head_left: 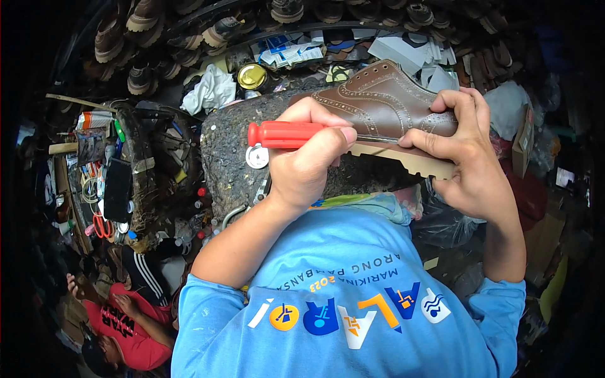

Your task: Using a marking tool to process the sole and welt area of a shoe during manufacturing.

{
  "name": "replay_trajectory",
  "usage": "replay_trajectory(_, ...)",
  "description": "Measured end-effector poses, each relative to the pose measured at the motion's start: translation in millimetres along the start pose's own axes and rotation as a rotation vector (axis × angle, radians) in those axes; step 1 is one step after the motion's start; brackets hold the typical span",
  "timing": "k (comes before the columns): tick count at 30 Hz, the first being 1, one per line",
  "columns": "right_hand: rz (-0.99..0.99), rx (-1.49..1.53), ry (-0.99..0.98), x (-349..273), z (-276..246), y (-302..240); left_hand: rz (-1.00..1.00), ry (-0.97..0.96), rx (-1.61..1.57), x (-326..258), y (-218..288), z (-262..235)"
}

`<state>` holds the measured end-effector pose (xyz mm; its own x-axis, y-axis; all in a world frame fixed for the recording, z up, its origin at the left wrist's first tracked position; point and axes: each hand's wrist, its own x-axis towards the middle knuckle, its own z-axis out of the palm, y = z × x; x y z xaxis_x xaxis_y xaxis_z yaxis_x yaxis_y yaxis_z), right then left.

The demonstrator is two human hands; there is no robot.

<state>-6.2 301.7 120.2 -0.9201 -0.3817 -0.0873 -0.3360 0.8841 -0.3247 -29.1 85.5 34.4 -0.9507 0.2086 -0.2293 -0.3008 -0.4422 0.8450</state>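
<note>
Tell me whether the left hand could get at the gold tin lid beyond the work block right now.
Probably not: the left hand is closed around a red-handled tool pressed to the brown shoe, and the gold tin lid lies beyond the work block.

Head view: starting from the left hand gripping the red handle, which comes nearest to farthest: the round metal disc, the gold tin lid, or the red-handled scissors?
From the left hand:
1. Round metal disc, just left of it on the stone block.
2. Gold tin lid, above, toward the shoe pile.
3. Red-handled scissors, far left on the cluttered bench.

brown perforated shoe (384, 101), red tool handle (283, 134)
</note>
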Motion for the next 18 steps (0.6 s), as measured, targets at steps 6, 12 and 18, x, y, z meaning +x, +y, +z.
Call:
replay_trajectory(6, -0.017, 0.017, 0.002, -0.8, 1.6, 5.4, 0.014, -0.008, 0.035, 2.3, -8.5, 3.7)
replay_trajectory(12, -0.016, 0.017, 0.024, -0.1, 0.9, 4.1, 0.005, -0.062, 0.026, 3.7, -7.4, 1.1)
replay_trajectory(18, -0.020, 0.028, 0.031, -0.6, 2.2, 4.8, 0.033, -0.067, 0.036, 3.6, -8.9, 2.0)
